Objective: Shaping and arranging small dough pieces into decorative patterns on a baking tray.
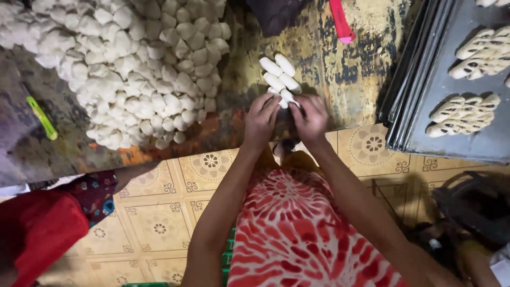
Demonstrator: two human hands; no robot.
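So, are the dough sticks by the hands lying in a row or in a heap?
In a row: the dough sticks lie side by side, flat on the worn table, touching both hands.

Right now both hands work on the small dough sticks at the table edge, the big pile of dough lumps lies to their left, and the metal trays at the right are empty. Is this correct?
Not quite: the trays are not empty, they hold shaped dough pieces. The head view shows this. The rest stands: the left hand and right hand are at the dough sticks, and the pile lies to their left.
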